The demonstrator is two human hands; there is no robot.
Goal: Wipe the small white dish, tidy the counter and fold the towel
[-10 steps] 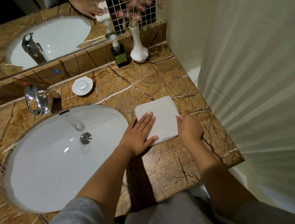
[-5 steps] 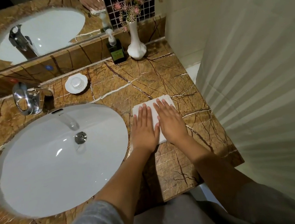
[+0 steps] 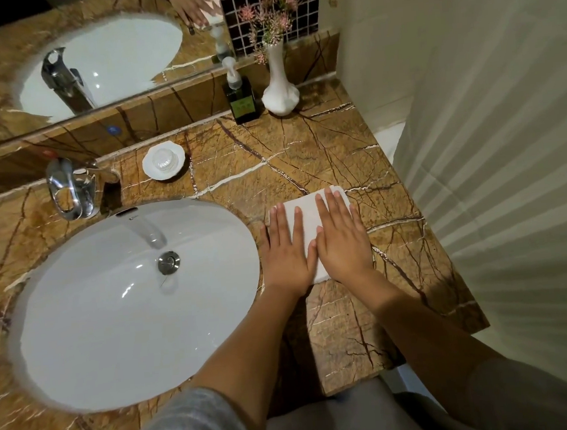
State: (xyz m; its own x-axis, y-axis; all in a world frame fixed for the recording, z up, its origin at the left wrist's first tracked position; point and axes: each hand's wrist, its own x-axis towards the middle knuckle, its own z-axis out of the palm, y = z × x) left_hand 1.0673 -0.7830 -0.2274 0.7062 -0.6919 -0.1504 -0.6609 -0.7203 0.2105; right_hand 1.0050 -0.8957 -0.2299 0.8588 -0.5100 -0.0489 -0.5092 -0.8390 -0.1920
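Note:
A folded white towel (image 3: 304, 213) lies flat on the brown marble counter (image 3: 321, 156) to the right of the sink. My left hand (image 3: 287, 254) and my right hand (image 3: 341, 240) rest palm-down on it side by side, fingers spread, covering most of it. Only its far edge, a strip between the hands and a near corner show. The small white dish (image 3: 163, 162) with a clear round item in it sits behind the sink, near the tap, well away from both hands.
A white oval sink (image 3: 112, 315) fills the left counter, with a chrome tap (image 3: 70, 189) behind it. A dark soap pump bottle (image 3: 241, 96) and a white vase (image 3: 279, 88) with pink flowers stand at the back. A pale curtain (image 3: 510, 160) hangs to the right.
The towel has been folded in half into a narrower shape. My right hand came off its right edge and now lies flat on top beside my left hand.

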